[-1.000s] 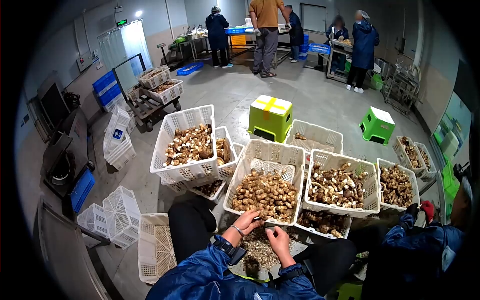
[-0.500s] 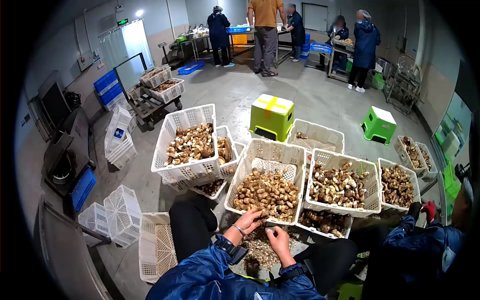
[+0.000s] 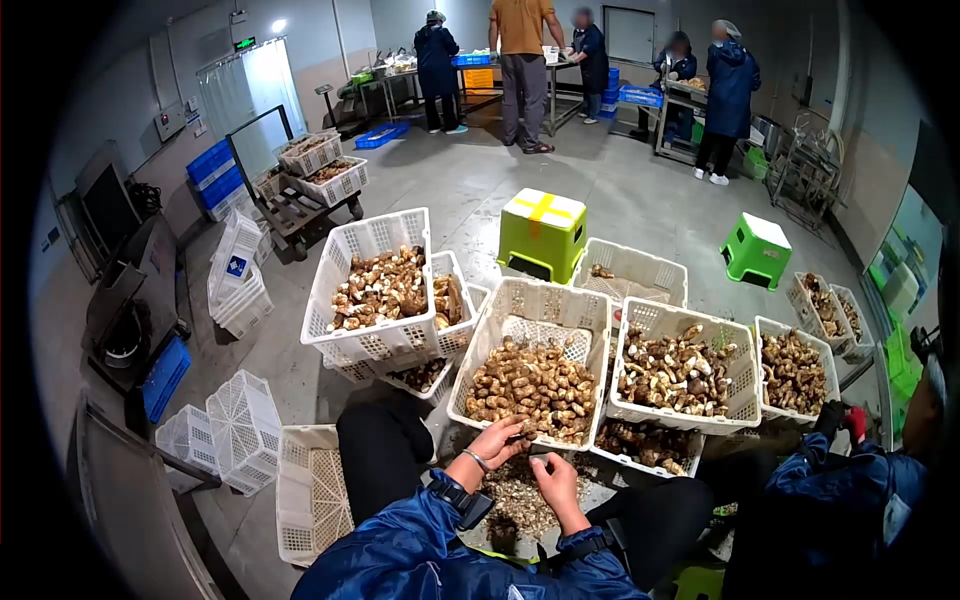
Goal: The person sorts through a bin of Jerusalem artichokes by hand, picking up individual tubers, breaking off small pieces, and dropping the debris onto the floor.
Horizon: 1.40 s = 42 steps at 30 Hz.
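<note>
Just past my knees stands a white plastic crate, partly filled with brown-and-white mushrooms. My left hand is at the crate's near rim, its fingers curled round what looks like a soil-covered mushroom, mostly hidden by the fingers. Close by on the right, my right hand is closed, thumb against the fingers; whatever it grips is too small to make out. Below both hands, a heap of pale and dark trimmings lies on the floor between my legs.
More mushroom crates stand left and right. An open crate sits by my left leg. Beyond are a yellow-green stool and a green stool. A co-worker's sleeve is close on my right; other people stand at far tables.
My hands stay nearly in place, with only slight finger movement. At the far table, the person in the orange-brown top has shifted their arms slightly.
</note>
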{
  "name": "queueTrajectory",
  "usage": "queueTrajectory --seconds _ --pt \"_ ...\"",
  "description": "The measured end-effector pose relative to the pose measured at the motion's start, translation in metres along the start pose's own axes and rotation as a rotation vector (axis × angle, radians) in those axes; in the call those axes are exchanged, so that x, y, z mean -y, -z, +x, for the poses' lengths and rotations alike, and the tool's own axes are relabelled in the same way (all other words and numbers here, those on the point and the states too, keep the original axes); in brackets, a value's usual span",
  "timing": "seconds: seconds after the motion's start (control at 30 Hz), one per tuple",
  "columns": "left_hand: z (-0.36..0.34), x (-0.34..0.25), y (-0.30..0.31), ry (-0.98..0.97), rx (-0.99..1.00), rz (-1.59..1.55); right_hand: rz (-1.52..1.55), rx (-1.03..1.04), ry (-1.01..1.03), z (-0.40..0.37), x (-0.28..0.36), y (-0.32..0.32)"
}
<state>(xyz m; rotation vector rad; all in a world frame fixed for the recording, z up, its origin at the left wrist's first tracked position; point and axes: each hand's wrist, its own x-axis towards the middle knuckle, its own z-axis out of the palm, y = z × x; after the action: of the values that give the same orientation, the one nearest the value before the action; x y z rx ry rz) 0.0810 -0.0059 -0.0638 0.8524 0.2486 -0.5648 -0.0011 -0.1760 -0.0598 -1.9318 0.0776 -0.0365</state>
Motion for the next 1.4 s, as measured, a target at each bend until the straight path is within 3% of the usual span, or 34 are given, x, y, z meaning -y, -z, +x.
queueTrajectory --seconds 0.73,0.87,0.93,1.07,1.4 --pt "-0.007 -0.001 -0.003 0.002 -0.044 0.115 -0.004 -0.029 0.028 -0.003 0.016 0.009" --pt "-0.012 -0.001 0.0 -0.021 0.035 0.097 0.152 -0.049 0.056 0.008 0.003 0.015" --pt "-0.014 -0.002 -0.004 -0.027 0.03 0.118 0.389 -0.077 0.003 0.007 0.015 0.018" --pt "-0.026 -0.006 -0.011 -0.01 0.056 0.057 0.521 -0.075 0.012 0.006 0.034 0.028" --pt "-0.034 -0.003 -0.023 0.003 0.183 0.197 0.317 -0.04 0.069 0.011 0.022 0.027"
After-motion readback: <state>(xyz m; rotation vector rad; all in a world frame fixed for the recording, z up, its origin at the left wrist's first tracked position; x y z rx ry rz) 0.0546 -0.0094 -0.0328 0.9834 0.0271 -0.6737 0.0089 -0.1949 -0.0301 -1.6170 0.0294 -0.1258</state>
